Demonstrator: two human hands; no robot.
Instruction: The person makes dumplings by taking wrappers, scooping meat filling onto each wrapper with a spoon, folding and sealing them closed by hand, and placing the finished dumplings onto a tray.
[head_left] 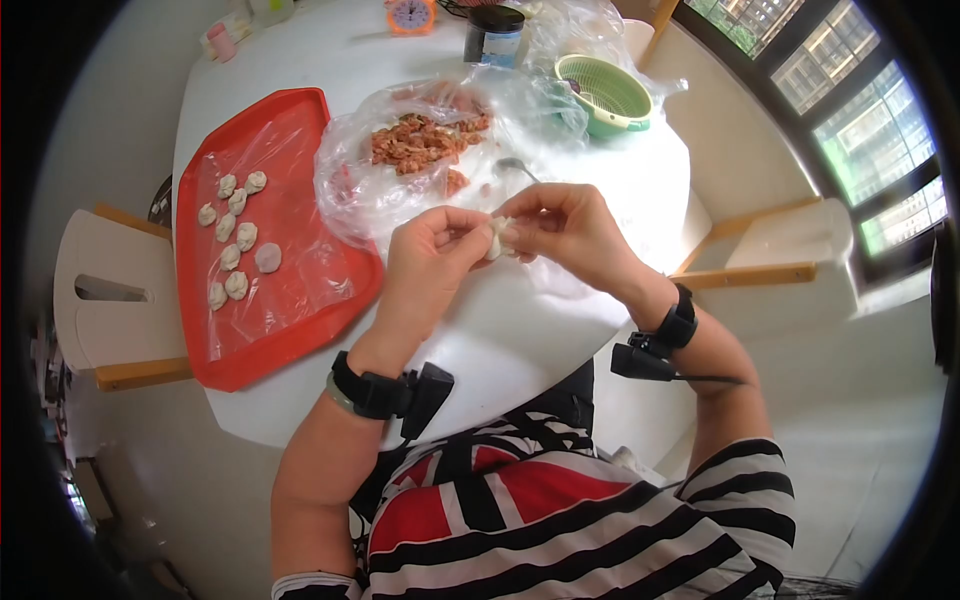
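Between my two hands, above the white table, is a small pale dumpling [496, 240]. My left hand [440, 245] pinches its left side with thumb and fingers. From the right, my right hand [550, 222] closes its fingertips on the same dumpling. Just beyond them, a clear plastic bag [345, 190] lies spread out with chopped reddish filling [420, 143] on it. The handle of a metal spoon [515, 165] shows near the filling. To the left, a red tray [300, 340] lined with plastic film carries several folded dumplings [228, 228] and one flat round wrapper [268, 258].
A green colander [615, 95] stands at the far right of the table, beside crumpled plastic bags [570, 30]. At the back are a dark-lidded jar [494, 38] and an orange clock [410, 15]. Chairs flank the table, one left [110, 300] and one right [790, 240].
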